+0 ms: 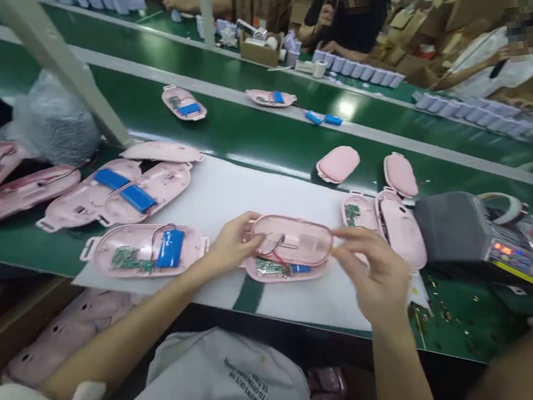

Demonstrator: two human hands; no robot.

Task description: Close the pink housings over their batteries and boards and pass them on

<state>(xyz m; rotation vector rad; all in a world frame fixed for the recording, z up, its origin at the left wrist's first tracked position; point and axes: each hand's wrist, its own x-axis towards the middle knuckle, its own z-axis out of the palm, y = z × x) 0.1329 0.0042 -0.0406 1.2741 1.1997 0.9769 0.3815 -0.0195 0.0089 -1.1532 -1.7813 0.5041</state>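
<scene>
Both of my hands hold a pink shell half (pixel 299 231) by its ends, tilted over a second pink shell (pixel 275 277) with a green circuit board and a blue battery. My left hand (pixel 240 241) grips the left end, thumb on the inner face. My right hand (pixel 369 259) pinches the right end at the rim. Red and dark wires run between the two halves. Left of them, an open pink shell (pixel 104 260) with a circuit board and blue battery (pixel 170 248) lies on white paper (pixel 226 185).
More pink shells (pixel 149 187) stand at the left beside a plastic-wrapped bundle (pixel 62 114). At the right are closed shells (pixel 401 223), a dark device with a lit display (pixel 472 234) and scattered small parts. A person's blurred arm (pixel 529 356) reaches in at lower right. A post (pixel 63 69) rises at left.
</scene>
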